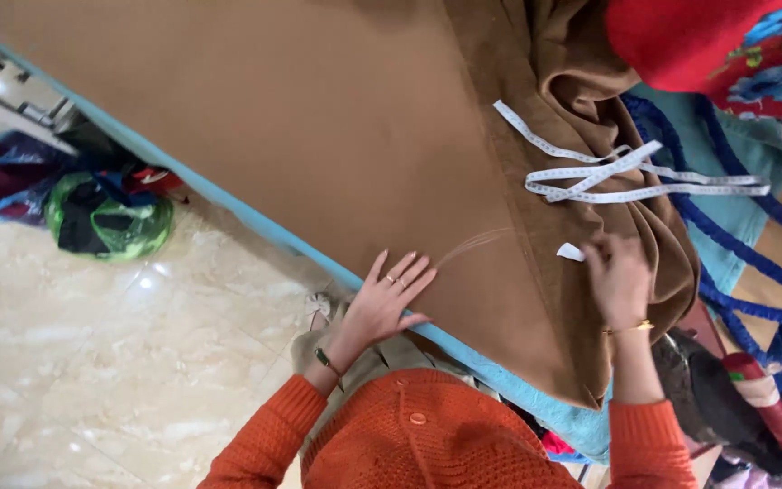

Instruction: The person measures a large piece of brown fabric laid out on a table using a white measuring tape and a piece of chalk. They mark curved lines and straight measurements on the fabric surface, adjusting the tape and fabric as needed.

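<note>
A wide sheet of brown cloth (pixel 255 118) lies spread flat over a desk whose light blue edge (pixel 228 204) runs from ten o'clock down toward five o'clock across the view. The left hand (pixel 386 303) rests palm down on the cloth near its lower edge, fingers straight and spread, pointing toward one o'clock; its grip is released, pressing flat and grasping nothing. Rings show on two fingers and a dark bracelet sits at the wrist.

The right hand (pixel 619 281) is at about four o'clock from the centre of the view, blurred, over the folded and bunched part of the cloth (pixel 590 100). Its fingertips pinch a small white piece, like tailor's chalk (pixel 570 252), held just at the cloth's surface; the grip is clenched on that piece. A gold bangle circles the wrist. Faint pale curved lines (pixel 477 243) run on the cloth between the two hands.

At two o'clock a white measuring tape (pixel 631 177) lies looped loosely on the bunched folds. Beyond it, at the right edge, blue cord (pixel 726 235) and a red patterned fabric (pixel 726 45) show. Both sleeves are orange knit (pixel 436 444). On the pale tiled floor (pixel 92 362) at nine o'clock sits a green and black bag (pixel 106 217).
</note>
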